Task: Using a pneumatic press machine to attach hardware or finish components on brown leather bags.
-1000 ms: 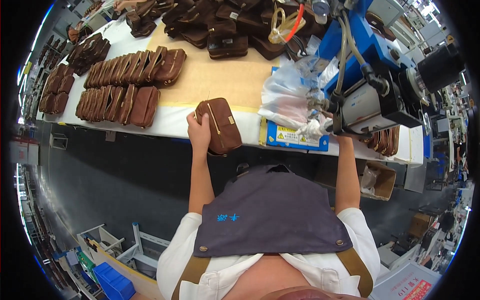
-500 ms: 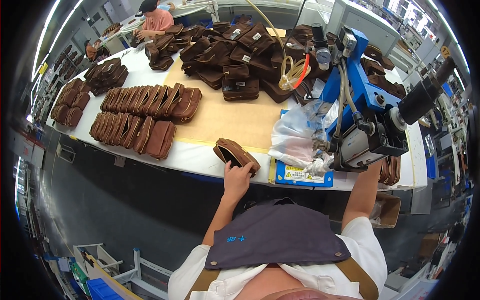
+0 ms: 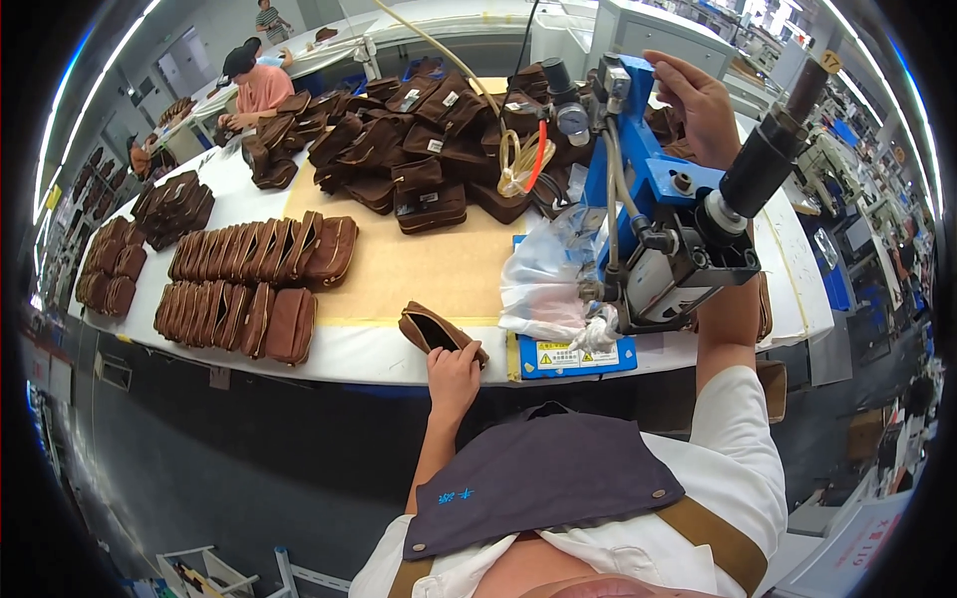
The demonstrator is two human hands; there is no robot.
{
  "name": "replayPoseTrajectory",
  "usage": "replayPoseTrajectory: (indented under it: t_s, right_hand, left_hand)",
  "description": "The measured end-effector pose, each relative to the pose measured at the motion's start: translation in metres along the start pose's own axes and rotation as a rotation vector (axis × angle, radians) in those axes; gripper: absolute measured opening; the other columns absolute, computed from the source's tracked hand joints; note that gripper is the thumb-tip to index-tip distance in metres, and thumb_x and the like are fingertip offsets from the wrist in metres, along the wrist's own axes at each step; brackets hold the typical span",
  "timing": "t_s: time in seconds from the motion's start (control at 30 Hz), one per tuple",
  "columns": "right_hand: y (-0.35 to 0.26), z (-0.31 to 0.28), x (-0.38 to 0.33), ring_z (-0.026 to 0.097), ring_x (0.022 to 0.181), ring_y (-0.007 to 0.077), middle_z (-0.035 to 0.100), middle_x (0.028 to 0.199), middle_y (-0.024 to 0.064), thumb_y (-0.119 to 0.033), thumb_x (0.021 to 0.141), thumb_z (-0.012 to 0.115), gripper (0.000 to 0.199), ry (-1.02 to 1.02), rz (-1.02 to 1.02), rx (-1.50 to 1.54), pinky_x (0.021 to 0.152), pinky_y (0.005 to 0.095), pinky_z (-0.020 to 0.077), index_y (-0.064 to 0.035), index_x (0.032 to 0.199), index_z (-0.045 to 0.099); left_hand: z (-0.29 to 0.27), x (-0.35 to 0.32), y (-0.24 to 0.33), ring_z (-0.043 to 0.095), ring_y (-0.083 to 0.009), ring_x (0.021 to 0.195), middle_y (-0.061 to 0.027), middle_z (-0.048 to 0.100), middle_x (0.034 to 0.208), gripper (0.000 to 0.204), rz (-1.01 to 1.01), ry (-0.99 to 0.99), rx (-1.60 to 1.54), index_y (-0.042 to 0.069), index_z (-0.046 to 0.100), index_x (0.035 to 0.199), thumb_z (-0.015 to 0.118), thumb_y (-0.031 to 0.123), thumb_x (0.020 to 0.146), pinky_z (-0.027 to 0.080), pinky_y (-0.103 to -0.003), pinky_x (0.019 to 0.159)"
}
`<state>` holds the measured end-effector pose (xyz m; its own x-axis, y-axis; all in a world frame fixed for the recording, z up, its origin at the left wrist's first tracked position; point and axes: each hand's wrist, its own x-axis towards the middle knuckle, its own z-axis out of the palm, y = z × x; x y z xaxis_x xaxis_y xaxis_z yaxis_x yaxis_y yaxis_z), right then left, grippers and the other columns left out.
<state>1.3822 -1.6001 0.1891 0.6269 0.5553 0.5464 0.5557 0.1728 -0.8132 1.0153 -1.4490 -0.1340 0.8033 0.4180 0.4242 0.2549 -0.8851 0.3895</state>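
A small brown zip pouch (image 3: 429,332) lies tilted at the table's near edge, its zipped mouth gaping. My left hand (image 3: 455,379) grips its near right end, fingers over the rim. On the right, my right hand (image 3: 701,112) is raised behind the blue pneumatic press (image 3: 646,149), with its fingers stretched toward the top of the frame and nothing visible in them. The press hides part of my right forearm. Clear plastic wrapping (image 3: 543,284) covers the front of the press, above its blue base (image 3: 578,357).
Two rows of upright brown pouches (image 3: 234,319) stand at left, with stacked pouches (image 3: 174,209) farther back. A large heap of dark brown bags (image 3: 414,149) fills the far middle. Hoses hang by the press. A seated person (image 3: 261,90) works at the far left.
My right hand has risen from low behind the press to beside its top. My left hand stays on the pouch. The whole view has shifted, moving the table leftward in the picture.
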Motion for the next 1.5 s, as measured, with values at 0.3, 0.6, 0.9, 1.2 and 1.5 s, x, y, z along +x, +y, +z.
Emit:
replayPoseTrajectory:
  t_s: [0.3, 0.6, 0.9, 1.2, 1.5]
  right_hand:
    - [0.001, -0.009, 0.037, 0.066, 0.082, 0.0115, 0.071, 0.089, 0.0043, -0.018, 0.09, 0.066, 0.022, 0.08, -0.261, -0.576, 0.075, 0.0232, 0.0522, -0.0103, 0.11, 0.071]
    - [-0.002, -0.019, 0.037, 0.067, 0.089, 0.0156, 0.069, 0.095, 0.0068, -0.012, 0.091, 0.061, 0.019, -0.102, -0.324, -0.655, 0.082, 0.0249, 0.052, -0.0068, 0.105, 0.073]
    - [0.0, -0.028, 0.027, 0.063, 0.098, 0.0167, 0.066, 0.109, 0.0071, -0.015, 0.096, 0.055, 0.024, -0.104, -0.261, -0.573, 0.089, 0.0248, 0.0505, -0.0048, 0.115, 0.067]
    - [0.005, -0.021, 0.03, 0.062, 0.098, 0.0167, 0.063, 0.111, 0.0064, -0.013, 0.093, 0.062, 0.024, -0.204, -0.368, -0.671, 0.087, 0.0243, 0.0507, -0.0067, 0.115, 0.068]
    - [0.065, -0.068, -0.023, 0.066, 0.09, 0.0121, 0.07, 0.101, 0.0084, -0.013, 0.09, 0.064, 0.019, 0.094, -0.089, -0.412, 0.08, 0.0245, 0.0523, -0.0036, 0.105, 0.069]
  left_hand:
    - [0.001, 0.001, 0.003, 0.058, -0.0233, 0.08, -0.0063, 0.062, 0.075, 0.026, -0.008, 0.015, -0.012, 0.012, 0.065, 0.107, 0.061, 0.011, 0.081, 0.037, -0.039, 0.093]
    - [0.005, 0.002, 0.002, 0.058, -0.023, 0.08, -0.0065, 0.062, 0.074, 0.027, -0.003, 0.014, -0.003, 0.012, 0.065, 0.107, 0.061, 0.011, 0.081, 0.037, -0.039, 0.093]
    - [0.007, 0.005, 0.004, 0.057, -0.0265, 0.08, -0.0097, 0.061, 0.079, 0.033, -0.069, 0.014, -0.048, 0.01, 0.062, 0.113, 0.065, 0.02, 0.081, 0.037, -0.04, 0.092]
    - [0.005, 0.006, -0.037, 0.057, -0.0405, 0.091, -0.0216, 0.054, 0.101, 0.029, -0.545, 0.163, -0.249, 0.003, 0.051, 0.108, 0.062, 0.011, 0.082, 0.047, -0.046, 0.079]
    - [-0.059, 0.034, -0.065, 0.06, -0.0325, 0.078, -0.0146, 0.064, 0.078, 0.03, -0.045, -0.044, 0.086, 0.005, 0.065, 0.097, 0.053, -0.004, 0.07, 0.043, -0.043, 0.085]
